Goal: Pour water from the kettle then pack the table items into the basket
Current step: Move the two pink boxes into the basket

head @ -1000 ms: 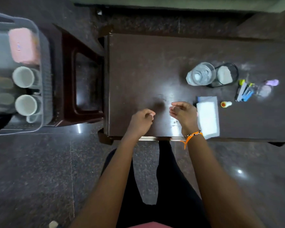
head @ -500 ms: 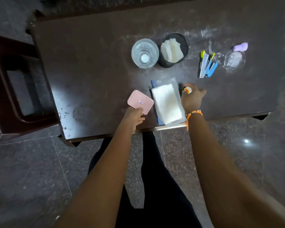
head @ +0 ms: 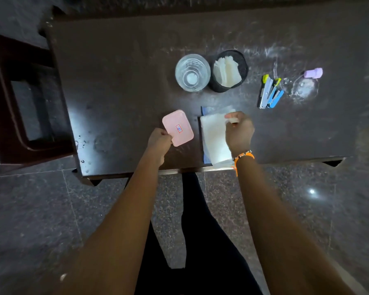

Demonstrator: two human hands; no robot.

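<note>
Left hand (head: 159, 142) pinches the pink box (head: 178, 127); right hand (head: 239, 133) grasps a small white object (head: 231, 119).

Off the table's left edge you see a dark brown stool (head: 19, 107); past its front edge, speckled grey floor tiles (head: 41, 220) with a light glint.

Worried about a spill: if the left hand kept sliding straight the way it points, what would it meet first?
Probably the glass: the left hand, gripping the pink box, points up and right toward it. Depth is unclear.
</note>
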